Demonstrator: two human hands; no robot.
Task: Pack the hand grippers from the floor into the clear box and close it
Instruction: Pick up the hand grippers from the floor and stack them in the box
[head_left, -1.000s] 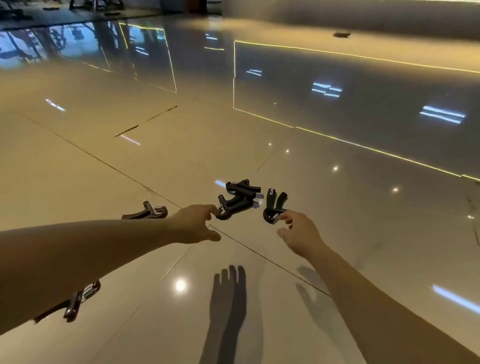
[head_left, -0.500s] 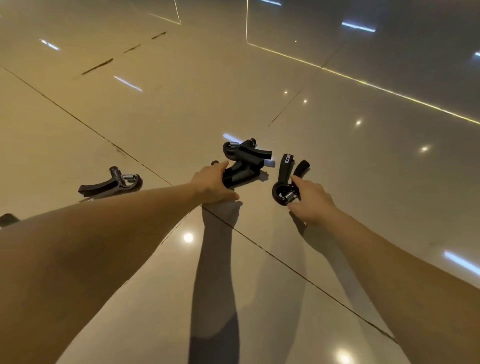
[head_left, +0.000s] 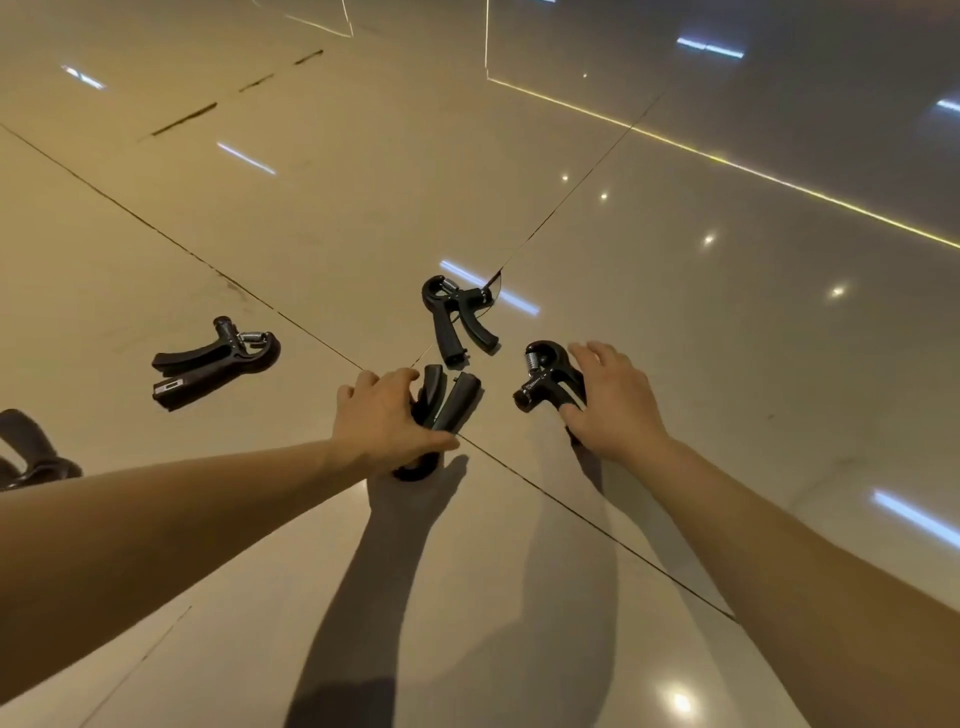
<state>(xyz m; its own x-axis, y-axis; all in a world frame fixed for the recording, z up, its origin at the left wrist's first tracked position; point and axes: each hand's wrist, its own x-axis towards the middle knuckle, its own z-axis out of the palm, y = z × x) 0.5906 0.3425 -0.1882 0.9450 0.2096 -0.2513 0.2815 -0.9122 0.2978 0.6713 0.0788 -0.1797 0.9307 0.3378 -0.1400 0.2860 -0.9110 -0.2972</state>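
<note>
Several black hand grippers with metal springs lie on the glossy beige floor. My left hand (head_left: 382, 418) is closed around one hand gripper (head_left: 447, 402), whose two handles stick out past my fingers. My right hand (head_left: 610, 400) wraps another hand gripper (head_left: 543, 376), its spring and loop showing to the left of my palm. A third hand gripper (head_left: 457, 322) rests free on the floor just beyond both hands. A fourth (head_left: 215, 361) lies to the left, and a fifth (head_left: 31, 457) is cut off at the left edge. The clear box is out of view.
The tiled floor (head_left: 675, 322) has dark grout lines crossing under the hands and bright light reflections. A thin black cord (head_left: 496, 286) trails from the far gripper. My arms cast shadows on the tiles in front of me.
Both hands have closed on their grippers. The left one pulled its gripper out from under the other, which now lies alone beyond. The camera has moved closer and lower.
</note>
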